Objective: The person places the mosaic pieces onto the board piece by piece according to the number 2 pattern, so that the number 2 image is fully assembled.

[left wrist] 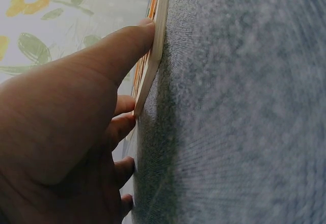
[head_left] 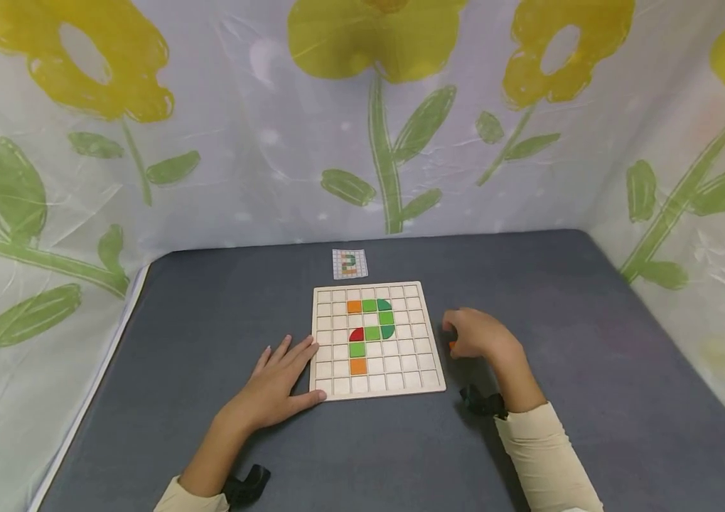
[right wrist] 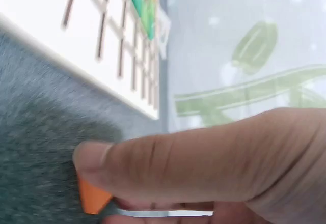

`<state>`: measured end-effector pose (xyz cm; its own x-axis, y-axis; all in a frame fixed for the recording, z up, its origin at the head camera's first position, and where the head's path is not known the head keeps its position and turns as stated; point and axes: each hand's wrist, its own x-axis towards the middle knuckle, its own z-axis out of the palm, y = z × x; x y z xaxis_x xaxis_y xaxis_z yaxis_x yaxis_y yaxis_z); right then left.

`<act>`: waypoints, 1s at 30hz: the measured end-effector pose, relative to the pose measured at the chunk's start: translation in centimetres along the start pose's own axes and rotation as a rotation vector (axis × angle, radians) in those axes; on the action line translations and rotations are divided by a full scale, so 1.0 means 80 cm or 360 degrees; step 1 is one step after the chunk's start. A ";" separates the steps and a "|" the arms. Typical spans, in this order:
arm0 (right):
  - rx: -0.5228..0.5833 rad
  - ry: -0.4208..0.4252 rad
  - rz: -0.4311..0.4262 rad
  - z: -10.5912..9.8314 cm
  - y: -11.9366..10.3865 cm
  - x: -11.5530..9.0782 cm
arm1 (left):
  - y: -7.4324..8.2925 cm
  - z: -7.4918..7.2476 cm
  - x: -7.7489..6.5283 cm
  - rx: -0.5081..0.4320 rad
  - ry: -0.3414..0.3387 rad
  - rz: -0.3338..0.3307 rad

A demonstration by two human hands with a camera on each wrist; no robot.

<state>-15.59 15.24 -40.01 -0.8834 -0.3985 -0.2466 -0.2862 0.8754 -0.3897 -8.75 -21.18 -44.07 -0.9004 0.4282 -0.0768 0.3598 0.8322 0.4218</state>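
A wooden grid board [head_left: 401, 366] lies on the dark cloth, with orange, green and red tiles set in some of its squares. My left hand [head_left: 279, 391] rests at the board's left edge, fingers spread and straight. In the left wrist view the thumb [left wrist: 127, 43] touches the board's near edge [left wrist: 158, 46]. Just right of the board, my right hand [head_left: 480, 334] pinches an orange tile [right wrist: 93, 196] between thumb and fingers. Most of that tile is hidden behind the thumb.
Behind the board lies a small pattern card [head_left: 350, 264] with a coloured figure on a grid. A dark grey cloth [head_left: 241, 284] covers the table. White curtains [head_left: 241, 163] printed with yellow flowers stand at the back and both sides.
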 end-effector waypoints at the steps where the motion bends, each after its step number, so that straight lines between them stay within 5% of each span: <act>1: -0.0002 -0.0013 0.0027 0.000 0.004 0.000 | -0.001 0.000 0.000 0.0006 -0.0007 -0.0004; 16: 0.0462 -0.0074 -0.0093 0.003 0.020 0.013 | -0.002 0.003 0.003 0.0002 -0.0002 0.0000; 30: 0.0433 0.0079 -0.0146 -0.001 0.014 0.015 | -0.004 0.004 0.002 0.0005 0.0012 0.0018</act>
<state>-16.97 15.78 -40.67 -0.8775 -0.4527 -0.1583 -0.2613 0.7280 -0.6338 -8.91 -21.27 -44.49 -0.8981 0.4350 -0.0650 0.3708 0.8283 0.4200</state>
